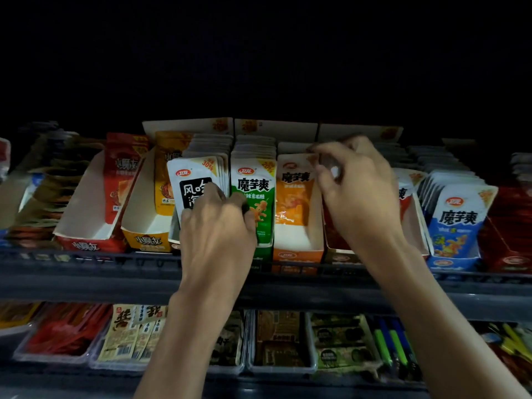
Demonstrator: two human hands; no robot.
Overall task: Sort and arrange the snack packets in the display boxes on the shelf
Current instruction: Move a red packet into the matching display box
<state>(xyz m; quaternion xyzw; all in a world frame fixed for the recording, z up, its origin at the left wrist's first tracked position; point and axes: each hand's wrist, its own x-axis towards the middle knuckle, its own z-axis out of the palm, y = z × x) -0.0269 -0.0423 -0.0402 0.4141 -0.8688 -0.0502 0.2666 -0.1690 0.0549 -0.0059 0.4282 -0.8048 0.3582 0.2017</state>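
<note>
**Both hands working at the packet rows**

The left hand (pixel 216 228) is reaching up over the shelf (pixel 86 283) rail with its back toward the camera. Its fingers are curling onto the lower front of the black packets (pixel 198 174), which are standing upright in a tight row. Its thumb is lying against the green packets (pixel 254 180) just to its right. The hand is therefore straddling the seam between the two rows and gripping the front of the black one.

Between the hands, an orange packet (pixel 293 194) is standing at the back of the orange box (pixel 298 254), with the box's white floor showing in front of it. The right hand (pixel 357 194) is hanging at that packet's upper right corner, with its fingers bent and its forefinger and thumb meeting. It seems to be pinching the corner, though blur there is making the contact hard to read.

Right of the right hand, blue packets (pixel 457 220) are leaning in a full row. Left of the left hand, a yellow box (pixel 145 240) and a red box (pixel 86 244) are each holding a few packets standing at the back. Below both wrists, bins (pixel 280 368) on the lower level are holding other snacks lying flat.
</note>
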